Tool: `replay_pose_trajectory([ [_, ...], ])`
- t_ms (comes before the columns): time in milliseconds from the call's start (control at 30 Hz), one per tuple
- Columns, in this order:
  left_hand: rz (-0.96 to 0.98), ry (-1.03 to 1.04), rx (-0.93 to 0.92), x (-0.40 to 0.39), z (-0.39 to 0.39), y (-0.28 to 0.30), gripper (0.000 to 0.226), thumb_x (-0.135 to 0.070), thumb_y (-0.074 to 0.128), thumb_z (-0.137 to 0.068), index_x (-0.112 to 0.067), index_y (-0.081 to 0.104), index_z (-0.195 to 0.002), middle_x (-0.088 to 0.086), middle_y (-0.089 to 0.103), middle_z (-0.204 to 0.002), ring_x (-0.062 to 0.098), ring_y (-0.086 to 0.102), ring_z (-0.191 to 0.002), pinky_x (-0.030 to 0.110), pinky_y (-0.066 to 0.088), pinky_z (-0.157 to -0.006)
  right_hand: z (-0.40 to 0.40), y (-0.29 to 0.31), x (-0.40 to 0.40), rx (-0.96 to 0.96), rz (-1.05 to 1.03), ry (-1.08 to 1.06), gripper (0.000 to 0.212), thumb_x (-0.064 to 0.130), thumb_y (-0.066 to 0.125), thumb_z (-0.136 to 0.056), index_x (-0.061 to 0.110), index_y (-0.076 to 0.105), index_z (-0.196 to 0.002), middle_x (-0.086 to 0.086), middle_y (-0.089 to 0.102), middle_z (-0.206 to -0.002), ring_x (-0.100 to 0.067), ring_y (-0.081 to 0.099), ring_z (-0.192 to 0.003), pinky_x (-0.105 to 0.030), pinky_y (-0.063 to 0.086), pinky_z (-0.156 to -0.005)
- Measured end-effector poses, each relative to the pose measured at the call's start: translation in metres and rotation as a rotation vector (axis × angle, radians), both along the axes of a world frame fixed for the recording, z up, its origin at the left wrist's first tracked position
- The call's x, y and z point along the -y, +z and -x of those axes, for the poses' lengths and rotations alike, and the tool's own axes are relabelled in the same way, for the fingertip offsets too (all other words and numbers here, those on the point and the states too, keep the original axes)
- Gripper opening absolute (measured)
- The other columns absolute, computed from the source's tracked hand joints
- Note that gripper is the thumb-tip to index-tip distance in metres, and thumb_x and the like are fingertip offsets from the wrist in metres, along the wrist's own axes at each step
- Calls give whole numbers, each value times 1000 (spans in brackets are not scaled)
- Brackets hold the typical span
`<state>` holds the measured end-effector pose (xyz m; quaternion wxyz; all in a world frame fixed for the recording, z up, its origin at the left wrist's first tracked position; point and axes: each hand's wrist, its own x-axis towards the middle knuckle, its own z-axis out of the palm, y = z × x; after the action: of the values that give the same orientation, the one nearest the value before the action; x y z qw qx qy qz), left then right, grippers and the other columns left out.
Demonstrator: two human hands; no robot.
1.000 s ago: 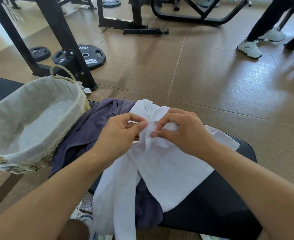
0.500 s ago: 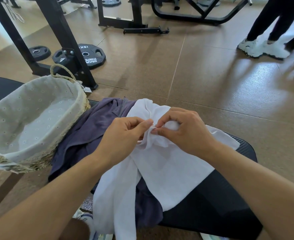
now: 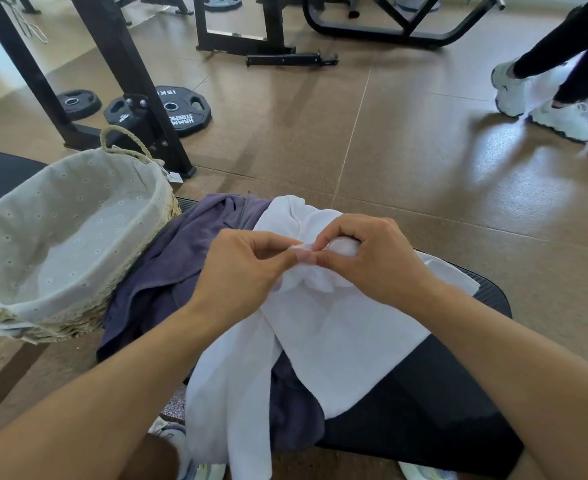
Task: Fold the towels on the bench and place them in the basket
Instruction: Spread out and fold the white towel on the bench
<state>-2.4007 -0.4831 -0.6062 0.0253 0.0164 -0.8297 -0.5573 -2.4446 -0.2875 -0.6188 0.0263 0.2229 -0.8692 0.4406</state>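
A crumpled white towel [image 3: 334, 337] lies across the black bench [image 3: 424, 420], and part of it hangs over the near edge. Under and left of it lies a purple-grey towel [image 3: 168, 271]. My left hand [image 3: 240, 268] and my right hand [image 3: 375, 258] meet above the white towel's far part. Both pinch a bunched edge of it between thumb and fingertips. A woven basket [image 3: 140, 268] with a pale cloth lining stands at the left end of the bench, its inside bare.
Black weight plates [image 3: 181, 110] and a black rack leg [image 3: 126, 84] stand on the brown floor behind the basket. A person's legs in white sneakers [image 3: 535, 102] are at the far right. More gym frames cross the back.
My fingertips have drawn closer together on the white towel's edge, and the pinched fold sits slightly higher. The person at the far right has stepped, both sneakers now in view.
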Motion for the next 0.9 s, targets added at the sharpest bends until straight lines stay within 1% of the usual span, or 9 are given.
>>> replay_pose_trajectory([
  [133,-11,171,-28,28,21,-3,8,-22,80,-85,-17,80,-91,-8,79,-79,9,75,-76,20,58,-70,18,18,-24,176,-7,-56,15,30,87,-77,36,78,-87,21,72,-78,5,62,-71,-5,42,-66],
  [267,-50,249,21,54,33,-5,5,-14,81,-83,-15,76,-83,-6,77,-73,8,73,-69,14,55,-60,31,27,-70,201,-14,-179,21,26,85,-80,40,78,-95,24,75,-80,11,65,-72,-5,44,-65],
  [400,-36,242,79,69,37,-13,8,-12,83,-81,-14,75,-82,3,78,-76,24,76,-79,35,64,-75,33,25,-109,186,-127,-347,17,25,84,-82,30,80,-97,35,70,-75,18,62,-68,1,40,-60],
  [533,-36,164,82,66,34,-15,9,-11,81,-82,-10,72,-82,4,77,-74,18,73,-71,21,61,-62,31,23,-124,194,-191,-379,11,26,83,-82,36,78,-82,28,71,-68,15,60,-61,0,39,-57],
  [633,-63,120,105,63,33,-17,11,-11,81,-81,-8,71,-82,7,76,-73,17,72,-70,21,61,-63,31,22,-126,170,-227,-382,18,30,79,-87,41,72,-75,30,67,-64,13,58,-58,0,38,-56],
  [700,-121,92,145,60,32,-16,11,-11,80,-81,-7,69,-82,7,76,-73,19,72,-71,23,62,-66,29,23,-127,158,-198,-397,14,30,75,-91,36,71,-79,28,67,-62,14,57,-59,0,37,-57],
  [767,-148,64,165,57,32,-15,11,-14,77,-83,-8,67,-84,8,76,-75,23,71,-76,31,63,-74,27,24,-130,133,-129,-411,9,28,72,-93,27,72,-85,18,70,-70,13,57,-61,-1,39,-60],
  [833,-149,30,175,53,34,-15,10,-14,72,-89,-10,63,-87,9,77,-79,27,72,-82,43,61,-83,21,24,-132,159,-17,-390,10,27,66,-97,21,67,-89,11,68,-79,8,55,-63,-6,41,-63],
  [900,-127,-13,209,47,34,-13,9,-16,66,-95,-11,59,-92,10,77,-82,28,74,-86,47,60,-86,15,25,-135,221,116,-337,12,26,61,-100,19,62,-90,12,64,-75,5,52,-63,-10,41,-62],
])
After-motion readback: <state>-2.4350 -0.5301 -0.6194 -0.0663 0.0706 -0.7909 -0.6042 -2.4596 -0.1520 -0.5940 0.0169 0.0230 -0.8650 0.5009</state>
